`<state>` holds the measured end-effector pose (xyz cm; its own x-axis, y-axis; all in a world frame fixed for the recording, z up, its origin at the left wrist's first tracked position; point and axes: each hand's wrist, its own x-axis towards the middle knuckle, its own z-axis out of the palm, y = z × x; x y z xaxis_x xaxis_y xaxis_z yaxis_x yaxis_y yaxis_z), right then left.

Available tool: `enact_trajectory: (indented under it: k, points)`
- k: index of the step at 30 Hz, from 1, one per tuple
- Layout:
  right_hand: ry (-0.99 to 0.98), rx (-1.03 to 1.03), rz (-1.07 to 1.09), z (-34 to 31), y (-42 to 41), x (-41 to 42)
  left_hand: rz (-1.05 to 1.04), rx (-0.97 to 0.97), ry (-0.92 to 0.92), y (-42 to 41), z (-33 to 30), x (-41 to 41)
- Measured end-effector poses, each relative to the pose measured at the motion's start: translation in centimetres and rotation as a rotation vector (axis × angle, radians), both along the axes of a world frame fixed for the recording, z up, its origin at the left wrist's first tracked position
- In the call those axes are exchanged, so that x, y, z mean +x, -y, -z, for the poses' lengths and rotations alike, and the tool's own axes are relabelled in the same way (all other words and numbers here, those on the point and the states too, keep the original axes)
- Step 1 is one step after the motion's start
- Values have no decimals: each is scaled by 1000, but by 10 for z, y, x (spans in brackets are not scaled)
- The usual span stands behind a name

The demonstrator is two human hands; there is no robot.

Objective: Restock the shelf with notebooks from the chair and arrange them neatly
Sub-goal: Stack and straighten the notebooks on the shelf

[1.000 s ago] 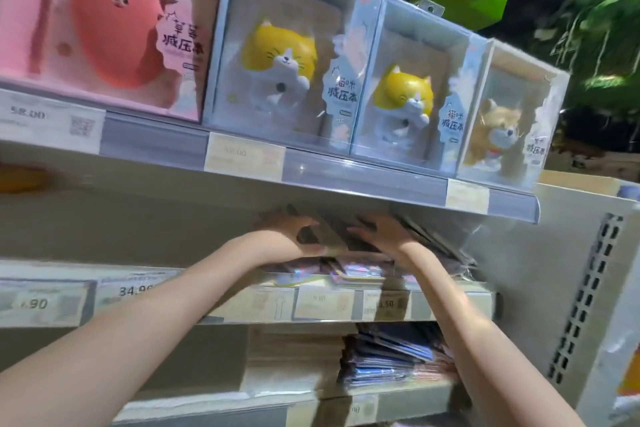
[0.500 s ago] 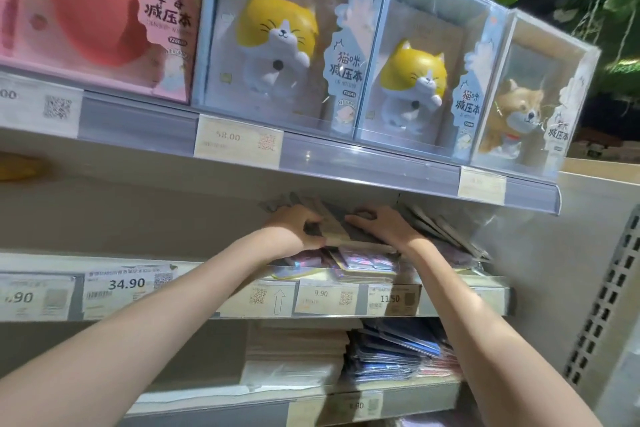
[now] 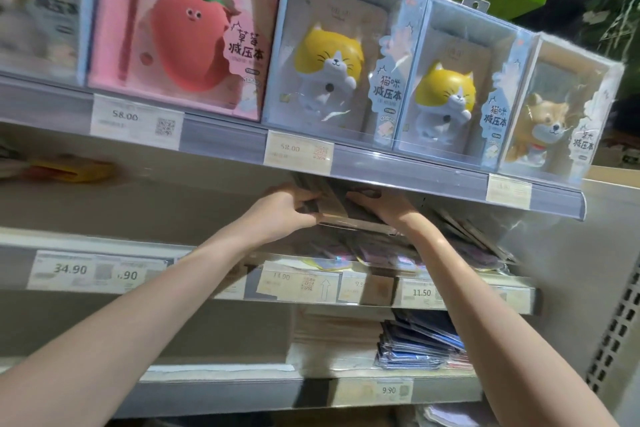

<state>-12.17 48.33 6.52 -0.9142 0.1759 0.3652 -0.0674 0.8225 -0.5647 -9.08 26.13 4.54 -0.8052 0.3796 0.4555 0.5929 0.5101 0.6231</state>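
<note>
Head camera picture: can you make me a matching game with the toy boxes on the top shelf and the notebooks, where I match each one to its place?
Things:
1. strawberry box
2. dog box
3. wrapped notebooks
4. blue notebook stack

Places:
A. far right of the top shelf
B. bottom shelf, above the 9.90 tag
C. middle shelf, held between the left hand and right hand
D. top shelf, left of the two cat boxes

Pairs: 1-D, 2-A, 3-C, 4-B
</note>
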Motion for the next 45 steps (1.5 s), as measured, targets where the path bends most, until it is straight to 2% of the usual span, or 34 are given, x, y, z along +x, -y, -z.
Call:
enact_trajectory:
  k: [6, 12, 15, 20, 29, 36, 42, 45]
  points:
    - [-106, -37, -151, 5, 48, 26, -19, -9, -22, 50, 7, 28]
    - [-203, -6, -137, 8, 105, 66, -31, -60, -55, 107, 7, 68]
    - [-202, -11, -115, 16, 137, 87, -52, -117, -109, 138, 14, 90]
    - [-204, -4, -89, 38, 192, 124, -62, -139, -83, 190, 33, 127]
    - [-236, 88, -15, 89, 266, 191, -14, -111, -39, 258, 87, 184]
    - [-302, 6, -22, 141, 300, 250, 37, -124, -22, 292, 142, 223]
    - [-208, -8, -13, 204, 318, 268, 49, -115, 85, 309, 202, 242]
    - [-129, -77, -29, 242, 323, 273, 41, -139, 145, 315, 236, 249]
